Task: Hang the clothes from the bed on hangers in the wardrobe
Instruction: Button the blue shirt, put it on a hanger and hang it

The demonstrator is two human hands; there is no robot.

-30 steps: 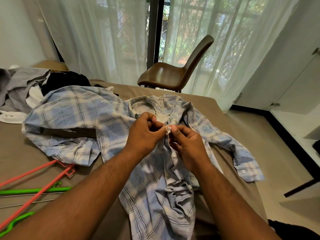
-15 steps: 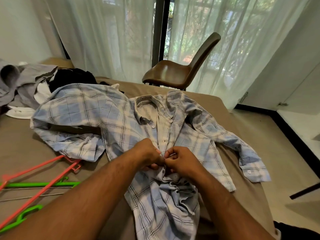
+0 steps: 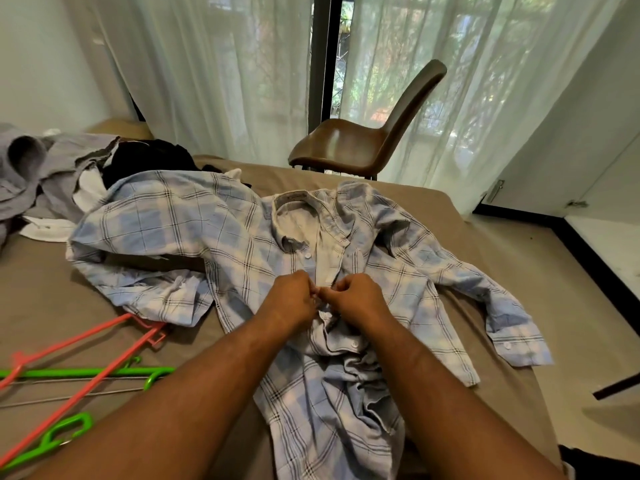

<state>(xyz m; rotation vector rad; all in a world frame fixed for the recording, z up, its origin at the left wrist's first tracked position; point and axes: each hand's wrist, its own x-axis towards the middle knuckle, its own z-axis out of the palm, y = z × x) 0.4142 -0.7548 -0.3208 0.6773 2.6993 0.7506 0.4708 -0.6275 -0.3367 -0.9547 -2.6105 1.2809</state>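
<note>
Both hands, left hand and right hand, pinch the plaid shirt placket, probably working a button; next, pink hanger.

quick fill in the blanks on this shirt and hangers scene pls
The left hand and right hand pinch the plaid shirt, whose collar points ____ from the person.
The hangers crossing the pink hanger are coloured ____.
They lie on the bed, to the person's ____ of the shirt.
The chair beyond the bed is coloured ____.

Missing words: away; green; left; brown
</note>
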